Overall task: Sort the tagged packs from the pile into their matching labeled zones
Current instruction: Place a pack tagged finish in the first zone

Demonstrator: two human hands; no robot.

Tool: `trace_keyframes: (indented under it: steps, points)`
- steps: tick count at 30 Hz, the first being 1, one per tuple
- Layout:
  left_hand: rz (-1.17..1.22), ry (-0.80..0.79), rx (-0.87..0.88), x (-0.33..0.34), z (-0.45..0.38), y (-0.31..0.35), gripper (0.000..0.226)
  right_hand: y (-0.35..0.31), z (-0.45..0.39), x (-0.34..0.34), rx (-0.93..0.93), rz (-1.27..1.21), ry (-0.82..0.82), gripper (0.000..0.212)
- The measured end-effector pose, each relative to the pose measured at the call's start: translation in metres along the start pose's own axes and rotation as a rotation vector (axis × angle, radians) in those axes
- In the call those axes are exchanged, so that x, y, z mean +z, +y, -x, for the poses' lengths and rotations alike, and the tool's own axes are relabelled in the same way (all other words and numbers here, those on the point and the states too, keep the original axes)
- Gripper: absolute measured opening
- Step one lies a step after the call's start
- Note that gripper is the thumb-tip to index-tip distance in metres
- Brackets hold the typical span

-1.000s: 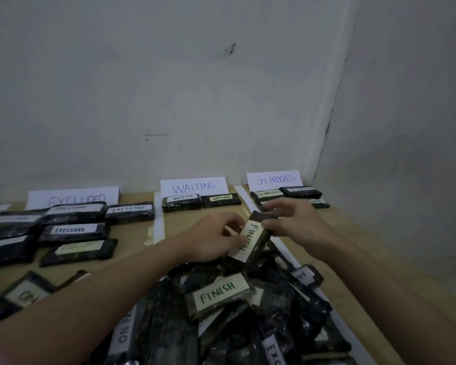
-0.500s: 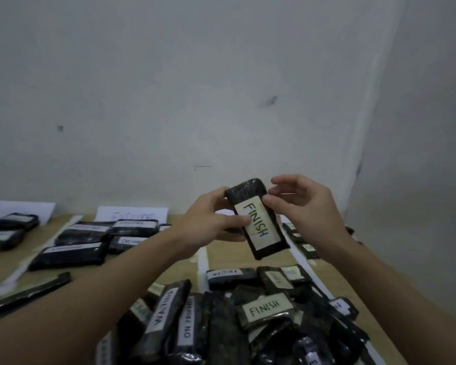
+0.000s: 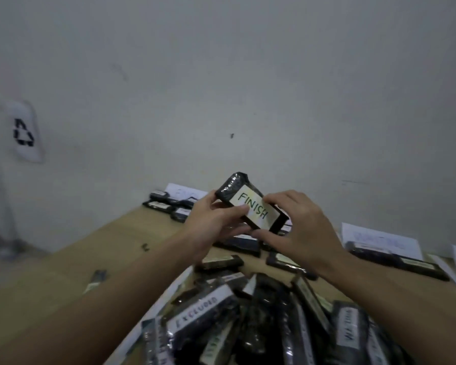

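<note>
Swung leftward since a moment ago, the view now takes in bare tabletop at left, and the FINISH pack [image 3: 250, 204] sits flatter between the hands, its label turned toward the reader where before it stood nearly on end. A person's left hand [image 3: 216, 222] grips the pack's near-left edge, thumb curled over the front by the label. The right hand [image 3: 298, 230] pinches its right end, fingers over the top edge and thumb underneath. Held clear of the table [image 3: 63, 272], the pack hangs above the pile [image 3: 261, 320], where packs marked EXCLUDED and WAITING lie jumbled. Rows of sorted packs [image 3: 169, 204] lie at the table's far edge by a paper sign too blurred to read; another sign [image 3: 379, 238] stands at right behind more packs. No FINISH zone can be read here. Judging by the label, the step in hand is carrying this pack to that zone. Done well, it means keeping the label up, confirming the sign first, passing the pack to one hand, and laying it square beside its fellows, not tossing it.
</note>
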State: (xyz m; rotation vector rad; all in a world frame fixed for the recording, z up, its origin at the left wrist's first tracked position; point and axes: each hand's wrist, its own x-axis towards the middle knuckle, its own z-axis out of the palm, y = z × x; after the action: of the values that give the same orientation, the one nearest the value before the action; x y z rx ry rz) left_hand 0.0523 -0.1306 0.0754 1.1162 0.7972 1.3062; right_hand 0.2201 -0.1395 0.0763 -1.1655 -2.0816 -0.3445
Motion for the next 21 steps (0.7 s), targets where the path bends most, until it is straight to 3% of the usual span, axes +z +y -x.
trace_keyframes:
  steps: [6, 13, 17, 21]
  points:
    - [-0.210, 0.138, 0.083, -0.113, -0.010, 0.021, 0.028, -0.056, -0.069, 0.086, -0.088, -0.069, -0.113, 0.049]
    - [-0.782, 0.225, 0.092, -0.261, -0.036, -0.004, 0.021, -0.085, -0.145, 0.194, -0.006, -0.028, -0.301, 0.043]
    - [-1.172, 0.118, 0.116, -0.322, -0.051, -0.043, 0.028, -0.087, -0.171, 0.262, 0.095, -0.001, -0.368, 0.035]
    - [-1.364, -0.007, 0.199, -0.347, -0.069, -0.067, 0.033, -0.089, -0.188, 0.318, 0.148, 0.035, -0.404, 0.035]
